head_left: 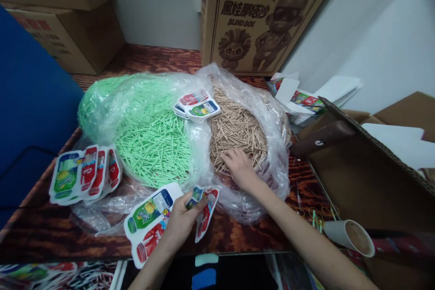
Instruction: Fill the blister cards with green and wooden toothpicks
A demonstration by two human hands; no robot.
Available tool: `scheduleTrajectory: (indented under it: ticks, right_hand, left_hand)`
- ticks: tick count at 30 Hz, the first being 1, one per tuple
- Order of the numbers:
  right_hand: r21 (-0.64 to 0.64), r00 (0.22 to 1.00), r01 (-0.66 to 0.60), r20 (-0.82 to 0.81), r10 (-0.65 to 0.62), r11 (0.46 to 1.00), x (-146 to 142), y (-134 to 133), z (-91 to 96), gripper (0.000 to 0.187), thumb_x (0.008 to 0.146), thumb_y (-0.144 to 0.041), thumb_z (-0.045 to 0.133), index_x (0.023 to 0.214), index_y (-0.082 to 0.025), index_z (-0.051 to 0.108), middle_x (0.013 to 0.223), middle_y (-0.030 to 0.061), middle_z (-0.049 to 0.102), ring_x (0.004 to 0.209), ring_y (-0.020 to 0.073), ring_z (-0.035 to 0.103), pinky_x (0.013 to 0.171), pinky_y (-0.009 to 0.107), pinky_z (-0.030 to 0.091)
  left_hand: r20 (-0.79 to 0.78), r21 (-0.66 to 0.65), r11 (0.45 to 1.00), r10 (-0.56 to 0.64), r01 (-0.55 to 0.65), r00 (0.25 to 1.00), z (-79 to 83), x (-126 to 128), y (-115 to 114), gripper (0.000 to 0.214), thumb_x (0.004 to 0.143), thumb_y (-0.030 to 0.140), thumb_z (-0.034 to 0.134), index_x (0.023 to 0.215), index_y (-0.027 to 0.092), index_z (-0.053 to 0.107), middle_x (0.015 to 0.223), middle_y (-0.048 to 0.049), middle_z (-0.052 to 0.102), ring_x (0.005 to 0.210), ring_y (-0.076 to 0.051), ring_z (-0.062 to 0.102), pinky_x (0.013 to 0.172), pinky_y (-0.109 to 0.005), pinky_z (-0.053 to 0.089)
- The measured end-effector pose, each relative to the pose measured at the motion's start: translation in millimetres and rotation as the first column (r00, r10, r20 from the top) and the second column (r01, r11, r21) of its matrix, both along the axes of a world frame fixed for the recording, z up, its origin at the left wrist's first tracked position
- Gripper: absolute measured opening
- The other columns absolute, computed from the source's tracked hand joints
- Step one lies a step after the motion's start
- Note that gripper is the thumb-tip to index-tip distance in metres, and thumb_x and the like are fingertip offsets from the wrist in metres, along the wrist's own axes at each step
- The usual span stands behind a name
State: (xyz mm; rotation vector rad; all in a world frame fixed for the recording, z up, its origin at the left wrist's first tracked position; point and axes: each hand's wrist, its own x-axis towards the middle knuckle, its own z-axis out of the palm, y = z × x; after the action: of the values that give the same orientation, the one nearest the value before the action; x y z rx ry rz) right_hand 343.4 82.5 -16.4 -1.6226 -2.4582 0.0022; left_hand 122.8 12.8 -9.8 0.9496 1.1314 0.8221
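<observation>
My left hand is closed on a fan of soda-printed plastic packets near the table's front edge. My right hand lies knuckles up on a pile of tan sticks inside a clear plastic bag; its fingertips curl down among the sticks and are partly hidden. To the left, a second clear bag holds a pile of green sticks. Two more packets rest on top where the bags meet.
A stack of packets lies at the left on the dark wooden table. A printed cardboard box stands behind the bags. At right are an open cardboard box, a paper cup and loose rubber bands.
</observation>
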Motion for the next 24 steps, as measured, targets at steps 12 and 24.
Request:
scheduleTrajectory:
  ticks: [12,24]
  right_hand:
    - [0.052,0.935,-0.223,0.296,0.198,0.973,-1.0,19.9,-16.6,0.019,0.091,-0.013,0.043,0.091,-0.013,0.062,0.1,0.0126,0.059,0.096,0.0263,0.046,0.089,0.04,0.035]
    - [-0.192,0.924,0.125,-0.335,-0.184,0.973,19.7,54.9,20.5,0.019,0.09,-0.017,0.043,0.073,-0.019,0.051,0.072,0.0031,0.059,0.071,0.018,0.053,0.072,0.032,0.039]
  left_hand:
    - [0.019,-0.063,0.998,-0.004,0.005,1.0,-5.8,2.4,-3.1,0.024,0.07,0.038,0.074,0.069,0.015,0.068,0.063,0.001,0.062,0.06,-0.013,0.052,0.058,-0.021,0.041]
    - [0.052,-0.104,0.995,0.006,-0.001,0.999,-10.3,1.1,-8.4,0.03,0.069,0.043,0.074,0.071,0.014,0.068,0.062,0.0007,0.062,0.058,-0.012,0.052,0.057,-0.021,0.04]
